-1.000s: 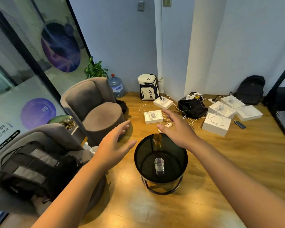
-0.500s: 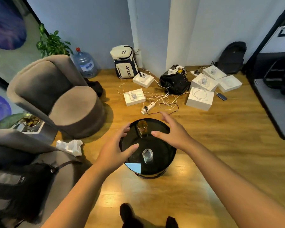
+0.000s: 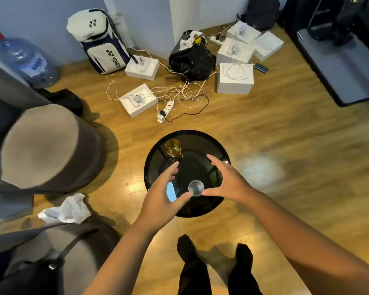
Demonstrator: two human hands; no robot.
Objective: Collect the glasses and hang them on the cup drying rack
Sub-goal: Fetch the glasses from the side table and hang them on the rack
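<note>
- Both hands have descended toward the round table (image 3: pixel 202 137); left hand (image 3: pixel 162 194) and right hand (image 3: pixel 224 182) now flank the clear glass (image 3: pixel 196 188), fingers spread, grasping nothing.
- Thumb tips sit just beside the glass rim; contact cannot be confirmed.
- Beyond the fingertips stands the amber glass (image 3: pixel 173 148).
- Pickup appears imminent; no rack visible.

An informal office lounge was suggested. Grey armchairs (image 3: pixel 45 145) were set at nine o'clock beside a small round black table (image 3: pixel 202 143). At twelve o'clock, white boxes (image 3: pixel 234 78), tangled charging cables (image 3: pixel 179 92) and a power strip (image 3: pixel 166 109) were strewn across the wood floor (image 3: pixel 296 145), with backpacks (image 3: pixel 100 43) and a water jug (image 3: pixel 24 58) propped against the wall.
</note>
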